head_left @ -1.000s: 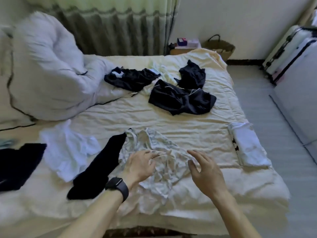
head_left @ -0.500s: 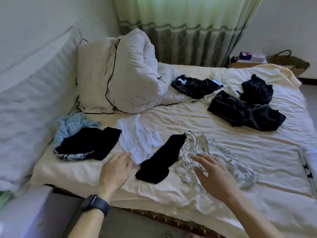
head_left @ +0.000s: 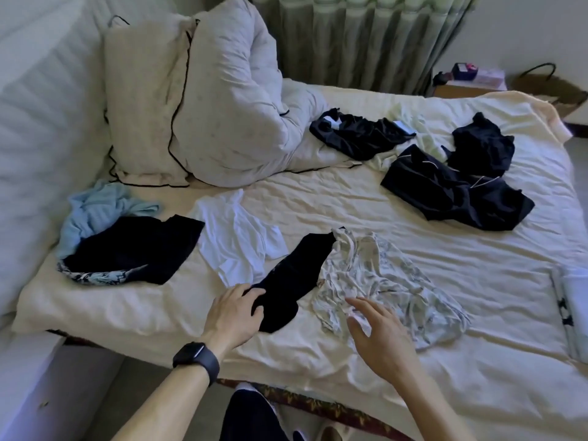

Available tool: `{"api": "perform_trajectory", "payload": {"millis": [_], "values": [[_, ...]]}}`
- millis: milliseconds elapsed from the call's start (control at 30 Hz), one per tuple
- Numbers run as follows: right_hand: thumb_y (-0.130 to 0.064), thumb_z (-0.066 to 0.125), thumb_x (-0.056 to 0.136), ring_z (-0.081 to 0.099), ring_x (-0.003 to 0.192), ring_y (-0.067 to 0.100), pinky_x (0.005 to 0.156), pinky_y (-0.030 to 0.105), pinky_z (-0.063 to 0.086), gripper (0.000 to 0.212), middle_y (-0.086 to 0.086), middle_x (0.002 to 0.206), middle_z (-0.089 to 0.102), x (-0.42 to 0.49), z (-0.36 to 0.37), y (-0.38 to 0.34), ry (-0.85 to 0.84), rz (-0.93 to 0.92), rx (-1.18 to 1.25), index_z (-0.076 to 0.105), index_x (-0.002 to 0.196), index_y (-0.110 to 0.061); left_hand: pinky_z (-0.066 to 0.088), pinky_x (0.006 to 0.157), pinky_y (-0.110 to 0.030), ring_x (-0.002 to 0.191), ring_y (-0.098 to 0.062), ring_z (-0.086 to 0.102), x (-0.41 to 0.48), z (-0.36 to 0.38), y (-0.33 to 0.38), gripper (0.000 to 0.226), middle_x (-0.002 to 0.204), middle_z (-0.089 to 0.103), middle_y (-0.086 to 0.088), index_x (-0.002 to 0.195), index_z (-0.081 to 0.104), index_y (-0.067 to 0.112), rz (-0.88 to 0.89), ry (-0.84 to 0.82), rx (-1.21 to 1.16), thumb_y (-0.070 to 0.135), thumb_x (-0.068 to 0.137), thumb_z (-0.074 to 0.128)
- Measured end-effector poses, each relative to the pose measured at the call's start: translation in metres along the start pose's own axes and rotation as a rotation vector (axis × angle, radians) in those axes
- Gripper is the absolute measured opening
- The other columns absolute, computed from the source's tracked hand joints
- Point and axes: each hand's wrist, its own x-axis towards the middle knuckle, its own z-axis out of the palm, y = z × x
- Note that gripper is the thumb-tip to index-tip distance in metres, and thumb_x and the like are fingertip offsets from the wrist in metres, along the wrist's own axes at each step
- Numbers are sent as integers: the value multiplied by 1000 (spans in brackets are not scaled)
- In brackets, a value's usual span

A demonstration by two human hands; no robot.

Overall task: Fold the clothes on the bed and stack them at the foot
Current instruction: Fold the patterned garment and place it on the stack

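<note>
Across rumpled cream sheet (head_left: 413, 275) — scattered dark clothes (head_left: 455, 198); pillows (head_left: 222, 100) left, curtain (head_left: 366, 36) behind.

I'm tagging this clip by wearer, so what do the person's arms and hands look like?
Both arms are bare, with no sleeves in view. The wrist of the left hand carries a black smartwatch with a dark screen and band. The right hand has no watch, and neither hand wears a glove.
</note>
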Motion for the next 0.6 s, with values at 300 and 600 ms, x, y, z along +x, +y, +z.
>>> {"api": "perform_trajectory", "payload": {"millis": [300, 600], "values": [[-47, 57, 100, 52, 135, 22, 103, 34, 44, 59, 5, 151, 51, 66, 108, 77, -266, 599, 224, 42, 151, -22, 6, 122, -56, 153, -35, 2, 115, 107, -28, 54, 167, 12, -4, 156, 27, 36, 186, -468, 355, 44, 103, 37], [-34, 68, 97, 38, 143, 37, 109, 45, 38, 80, 19, 161, 30, 124, 202, 122, -228, 843, 160, 21, 160, -17, 4, 111, -74, 153, -36, -9, 188, 190, -121, 66, 167, -19, 7, 150, -15, 58, 281, -570, 533, 64, 100, 29]]}}
